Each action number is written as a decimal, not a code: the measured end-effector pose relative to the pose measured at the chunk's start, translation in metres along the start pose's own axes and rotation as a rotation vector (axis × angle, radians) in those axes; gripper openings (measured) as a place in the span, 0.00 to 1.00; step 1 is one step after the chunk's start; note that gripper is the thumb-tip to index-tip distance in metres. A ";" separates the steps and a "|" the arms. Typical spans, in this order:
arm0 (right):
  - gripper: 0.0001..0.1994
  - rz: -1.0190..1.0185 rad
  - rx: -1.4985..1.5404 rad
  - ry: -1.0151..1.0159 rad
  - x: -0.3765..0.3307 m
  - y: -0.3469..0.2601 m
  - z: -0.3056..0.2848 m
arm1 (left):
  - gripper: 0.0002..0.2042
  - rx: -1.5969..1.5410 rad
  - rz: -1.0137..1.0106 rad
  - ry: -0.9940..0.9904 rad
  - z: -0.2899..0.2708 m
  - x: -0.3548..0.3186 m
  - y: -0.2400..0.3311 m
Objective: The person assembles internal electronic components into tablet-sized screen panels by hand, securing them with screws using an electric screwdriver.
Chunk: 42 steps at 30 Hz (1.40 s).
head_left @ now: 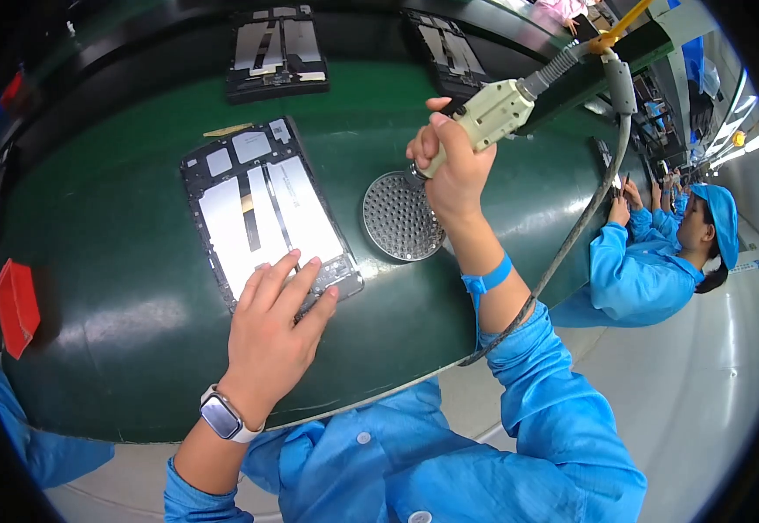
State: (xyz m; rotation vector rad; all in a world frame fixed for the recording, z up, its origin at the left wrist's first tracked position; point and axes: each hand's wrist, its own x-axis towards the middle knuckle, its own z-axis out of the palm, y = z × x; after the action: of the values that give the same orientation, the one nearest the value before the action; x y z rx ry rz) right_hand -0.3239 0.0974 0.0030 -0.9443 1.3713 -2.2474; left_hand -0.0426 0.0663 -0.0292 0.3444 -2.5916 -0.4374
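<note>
An opened tablet (pixel 296 196) lies on the green bench, its silver battery cells and black frame facing up. My left hand (pixel 276 314) rests flat with spread fingers on its near end. In my right hand (pixel 458 161) is a cream-coloured electric screwdriver (pixel 494 113), gripped around the body and tilted. Its tip end points down at a round metal screw tray (pixel 403 216) full of small holes, just right of the tablet. Whether the bit touches the tray is hard to see. A grey cable runs from the screwdriver's upper end.
Two more opened tablets (pixel 276 52) (pixel 445 52) sit on the dark strip at the back. A red bin (pixel 17 308) stands at the left. A hanging cable (pixel 584 222) loops past my right forearm. Co-workers in blue, one nearby (pixel 650 261), sit along the right.
</note>
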 end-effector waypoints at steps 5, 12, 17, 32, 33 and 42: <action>0.12 0.028 -0.091 -0.005 0.000 0.002 0.002 | 0.14 -0.009 0.001 0.027 0.002 0.002 0.000; 0.11 0.030 -0.103 -0.004 0.000 0.000 0.005 | 0.15 -0.005 0.003 0.034 0.000 0.004 0.000; 0.11 0.026 -0.112 0.007 -0.002 0.000 0.004 | 0.15 -0.016 0.003 0.036 0.000 0.003 0.000; 0.19 0.060 0.123 -0.258 -0.066 -0.038 0.031 | 0.16 -0.265 -0.119 0.132 -0.004 0.001 -0.008; 0.19 0.104 0.133 -0.307 -0.077 -0.038 0.035 | 0.15 -0.270 -0.100 0.135 -0.002 0.001 -0.009; 0.16 0.148 0.163 -0.497 -0.110 -0.025 0.047 | 0.13 -0.279 -0.108 0.142 -0.001 -0.002 -0.009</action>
State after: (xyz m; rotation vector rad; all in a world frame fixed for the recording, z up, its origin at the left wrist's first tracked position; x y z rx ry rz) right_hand -0.2107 0.1438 0.0004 -1.1955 0.9850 -1.8168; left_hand -0.0391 0.0583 -0.0320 0.4030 -2.3425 -0.7731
